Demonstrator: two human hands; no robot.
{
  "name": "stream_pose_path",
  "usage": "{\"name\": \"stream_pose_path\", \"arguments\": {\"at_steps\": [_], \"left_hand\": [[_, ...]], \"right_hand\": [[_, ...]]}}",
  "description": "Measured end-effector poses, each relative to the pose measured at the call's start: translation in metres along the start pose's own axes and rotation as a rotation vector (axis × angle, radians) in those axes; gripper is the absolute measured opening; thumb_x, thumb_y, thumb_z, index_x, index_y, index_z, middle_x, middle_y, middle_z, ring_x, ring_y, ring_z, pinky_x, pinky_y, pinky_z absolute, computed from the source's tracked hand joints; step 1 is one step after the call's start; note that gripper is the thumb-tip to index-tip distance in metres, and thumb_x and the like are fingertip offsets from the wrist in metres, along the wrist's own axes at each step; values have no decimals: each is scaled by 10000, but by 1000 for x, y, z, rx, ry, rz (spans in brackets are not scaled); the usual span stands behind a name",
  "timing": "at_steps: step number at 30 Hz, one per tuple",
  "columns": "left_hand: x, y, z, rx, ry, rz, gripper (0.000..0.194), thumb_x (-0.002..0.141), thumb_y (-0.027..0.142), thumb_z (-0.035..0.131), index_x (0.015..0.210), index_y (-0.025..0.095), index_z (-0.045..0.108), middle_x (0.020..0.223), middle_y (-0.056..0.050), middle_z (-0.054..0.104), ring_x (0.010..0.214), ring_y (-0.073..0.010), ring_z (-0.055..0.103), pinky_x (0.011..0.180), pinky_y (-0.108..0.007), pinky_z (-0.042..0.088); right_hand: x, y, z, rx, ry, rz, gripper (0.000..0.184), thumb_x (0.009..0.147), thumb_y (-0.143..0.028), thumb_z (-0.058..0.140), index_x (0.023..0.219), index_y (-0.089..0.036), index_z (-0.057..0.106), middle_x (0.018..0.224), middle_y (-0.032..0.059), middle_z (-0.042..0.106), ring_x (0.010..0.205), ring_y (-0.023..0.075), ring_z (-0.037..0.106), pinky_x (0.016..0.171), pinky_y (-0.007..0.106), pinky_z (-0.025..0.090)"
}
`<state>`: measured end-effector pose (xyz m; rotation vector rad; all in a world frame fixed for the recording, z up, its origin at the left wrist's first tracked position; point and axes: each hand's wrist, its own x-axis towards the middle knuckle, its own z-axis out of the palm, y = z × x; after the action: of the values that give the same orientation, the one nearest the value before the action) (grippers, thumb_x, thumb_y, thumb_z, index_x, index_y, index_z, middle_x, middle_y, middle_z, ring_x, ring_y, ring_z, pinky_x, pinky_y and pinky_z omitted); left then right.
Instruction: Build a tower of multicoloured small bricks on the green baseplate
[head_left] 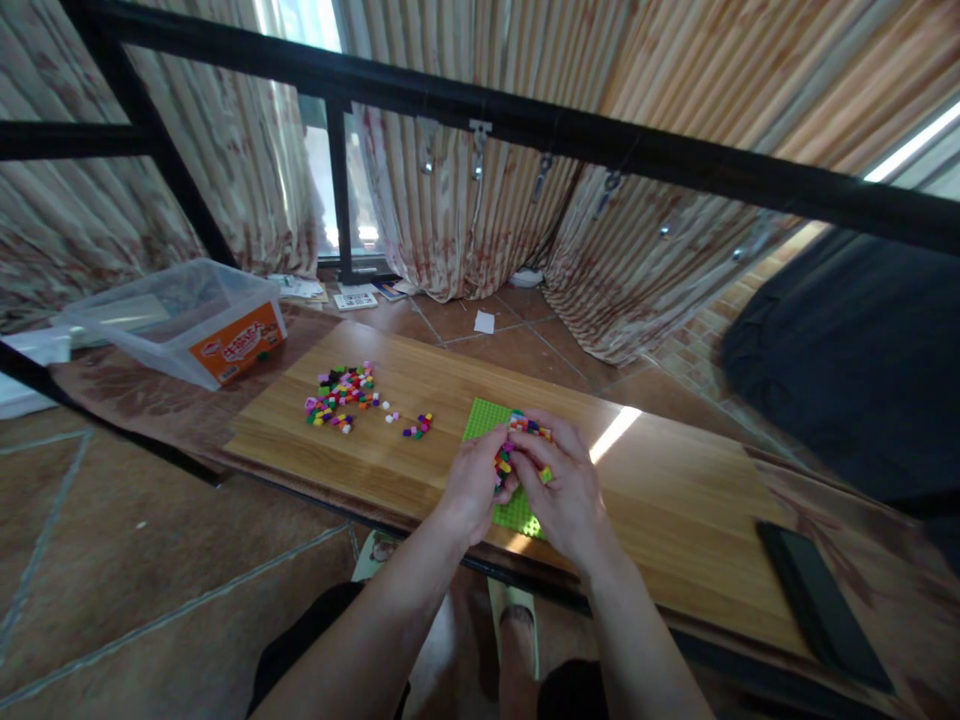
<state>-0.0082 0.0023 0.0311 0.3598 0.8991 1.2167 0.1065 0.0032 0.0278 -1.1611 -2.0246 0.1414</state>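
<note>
A bright green studded baseplate (487,412) lies on the wooden board, partly covered by both hands. Small colourful toy bricks (501,466) are clustered on or just above it, between my hands; whether they are fixed to the plate I cannot tell. My left hand (478,480) is closed at the cluster's left side, its fingertips partly hidden. From the right, my right hand (566,490) reaches over with thumb and forefinger pinched at a small purple brick (510,447). Past its fingers, a row of mixed bricks (529,426) shows near the plate's far edge.
Loose bricks (341,395) are heaped on the left of the wooden board (420,375), with a small group (418,426) nearer. A clear plastic bin (180,320) with an orange label stands far left. A dark flat device (821,600) lies at right. A black rail (525,125) crosses beyond.
</note>
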Motion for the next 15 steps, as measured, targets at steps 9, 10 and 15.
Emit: {"name": "stream_pose_path", "arguments": {"at_steps": [9, 10, 15], "left_hand": [[-1, 1, 0, 41, -48, -23, 299, 708, 399, 621, 594, 155, 494, 479, 43, 451, 373, -44, 390, 370, -160, 174], [-1, 0, 0, 35, -61, -28, 294, 708, 399, 622, 602, 153, 500, 486, 41, 458, 376, -44, 394, 369, -160, 171], [0, -1, 0, -28, -105, -71, 235, 698, 354, 634, 653, 152, 523, 534, 36, 480, 396, -46, 420, 363, -157, 145]], "right_hand": [[-1, 3, 2, -50, -3, -63, 201, 886, -177, 484, 937, -231, 671, 1149, 78, 583, 1063, 232, 506, 890, 431, 469], [-1, 3, 3, -45, 1, -54, 199, 890, -176, 476, 932, -227, 664, 1138, 78, 588, 1056, 228, 509, 891, 427, 467], [-1, 1, 4, 14, 40, 26, 190, 904, -184, 448, 938, -225, 630, 1089, 70, 600, 1034, 211, 523, 887, 411, 462]]}}
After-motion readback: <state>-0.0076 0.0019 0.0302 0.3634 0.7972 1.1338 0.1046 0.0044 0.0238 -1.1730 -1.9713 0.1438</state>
